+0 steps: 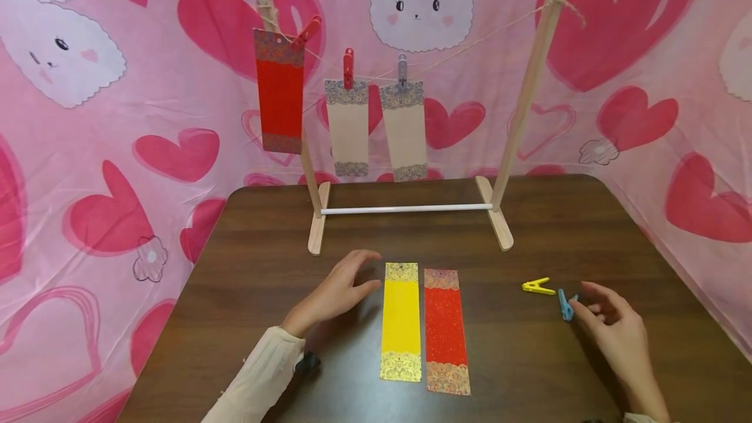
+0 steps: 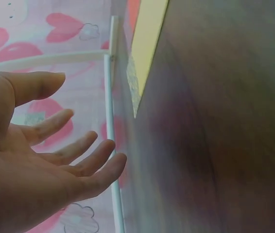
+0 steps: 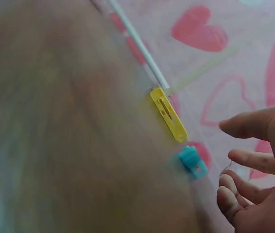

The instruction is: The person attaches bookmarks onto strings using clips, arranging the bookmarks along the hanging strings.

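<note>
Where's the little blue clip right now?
In the head view, the blue clip is on the right side of the brown table, between the yellow clip and the person's right hand.

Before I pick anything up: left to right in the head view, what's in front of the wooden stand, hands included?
Left hand, yellow pattern-ended strip, red pattern-ended strip, yellow clothespin, blue clothespin, right hand.
</note>
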`<control>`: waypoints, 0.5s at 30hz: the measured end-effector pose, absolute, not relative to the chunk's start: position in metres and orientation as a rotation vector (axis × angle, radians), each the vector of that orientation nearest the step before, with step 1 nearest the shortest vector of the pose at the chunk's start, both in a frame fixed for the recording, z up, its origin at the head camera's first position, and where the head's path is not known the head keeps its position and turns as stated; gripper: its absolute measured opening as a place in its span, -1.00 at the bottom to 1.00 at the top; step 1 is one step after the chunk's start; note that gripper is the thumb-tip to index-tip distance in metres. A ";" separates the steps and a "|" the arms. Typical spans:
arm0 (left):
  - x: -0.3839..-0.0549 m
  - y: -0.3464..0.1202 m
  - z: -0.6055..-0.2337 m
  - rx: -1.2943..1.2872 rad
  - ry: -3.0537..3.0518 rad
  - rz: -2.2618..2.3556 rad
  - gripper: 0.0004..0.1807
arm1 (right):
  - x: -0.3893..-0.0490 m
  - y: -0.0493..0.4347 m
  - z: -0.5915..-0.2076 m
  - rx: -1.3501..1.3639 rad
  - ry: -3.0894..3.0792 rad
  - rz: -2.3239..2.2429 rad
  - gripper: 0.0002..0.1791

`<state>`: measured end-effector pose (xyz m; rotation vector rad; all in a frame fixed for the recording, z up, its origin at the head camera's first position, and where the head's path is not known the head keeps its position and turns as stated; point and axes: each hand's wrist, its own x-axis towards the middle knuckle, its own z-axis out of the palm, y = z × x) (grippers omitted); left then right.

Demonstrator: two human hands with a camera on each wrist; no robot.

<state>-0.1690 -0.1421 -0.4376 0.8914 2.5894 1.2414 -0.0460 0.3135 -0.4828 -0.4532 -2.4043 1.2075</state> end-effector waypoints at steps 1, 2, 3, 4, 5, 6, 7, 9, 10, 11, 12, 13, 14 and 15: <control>-0.171 -0.140 -0.438 0.893 2.582 1.247 -0.48 | -0.047 0.315 -0.486 -0.463 -2.411 1.234 -0.49; -0.173 -0.137 -0.438 0.892 2.569 1.255 -0.49 | -0.048 0.316 -0.488 -0.466 -2.419 1.258 -0.46; -0.175 -0.135 -0.438 0.894 2.558 1.261 -0.49 | -0.048 0.317 -0.489 -0.460 -2.428 1.270 -0.44; -0.177 -0.132 -0.438 0.896 2.549 1.263 -0.50 | -0.048 0.317 -0.491 -0.458 -2.436 1.271 -0.43; -0.179 -0.129 -0.438 0.896 2.543 1.259 -0.50 | -0.049 0.318 -0.492 -0.452 -2.446 1.271 -0.42; -0.181 -0.127 -0.438 0.893 2.539 1.251 -0.51 | -0.048 0.319 -0.492 -0.447 -2.454 1.275 -0.42; -0.183 -0.125 -0.438 0.885 2.532 1.241 -0.50 | -0.048 0.319 -0.493 -0.446 -2.460 1.279 -0.42; -0.186 -0.121 -0.438 0.873 2.521 1.212 -0.49 | -0.048 0.320 -0.493 -0.461 -2.461 1.288 -0.44; -0.188 -0.119 -0.438 0.855 2.512 1.199 -0.48 | -0.048 0.320 -0.494 -0.469 -2.459 1.299 -0.46; -0.189 -0.117 -0.438 0.835 2.503 1.184 -0.46 | -0.048 0.320 -0.494 -0.475 -2.461 1.308 -0.47; -0.191 -0.116 -0.439 0.817 2.493 1.170 -0.44 | -0.048 0.320 -0.494 -0.483 -2.460 1.315 -0.49; -0.192 -0.114 -0.441 0.801 2.482 1.161 -0.43 | -0.048 0.320 -0.495 -0.488 -2.452 1.318 -0.51; -0.193 -0.112 -0.442 0.786 2.476 1.154 -0.41 | -0.048 0.320 -0.495 -0.490 -2.446 1.322 -0.52; -0.193 -0.111 -0.443 0.772 2.473 1.145 -0.40 | -0.048 0.320 -0.495 -0.486 -2.446 1.318 -0.53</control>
